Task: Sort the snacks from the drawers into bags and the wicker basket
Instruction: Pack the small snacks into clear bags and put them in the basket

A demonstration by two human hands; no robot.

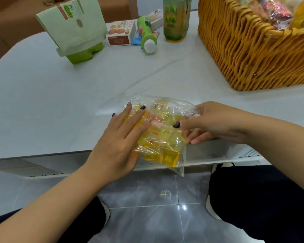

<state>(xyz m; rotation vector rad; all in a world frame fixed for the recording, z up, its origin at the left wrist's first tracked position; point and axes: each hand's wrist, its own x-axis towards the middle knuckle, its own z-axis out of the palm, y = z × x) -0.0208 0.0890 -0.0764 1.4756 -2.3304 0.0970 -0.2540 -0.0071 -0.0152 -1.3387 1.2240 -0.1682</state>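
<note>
A clear plastic bag [165, 135] full of yellow jelly cups lies at the front edge of the white table [60, 102], its lower end hanging over the edge. My left hand [119, 144] rests flat on the bag's left side with straight fingers. My right hand [212, 121] grips the bag's right end, thumb on top and fingers curled beneath the plastic. The wicker basket [244, 50] stands at the back right with several wrapped snacks inside.
At the back of the table are a pale green paper bag [74, 25] leaning on a green box, a biscuit box [120, 33], a green bottle [147, 37] lying on its side and an upright drink bottle [176, 18]. My knees and a grey tiled floor lie below.
</note>
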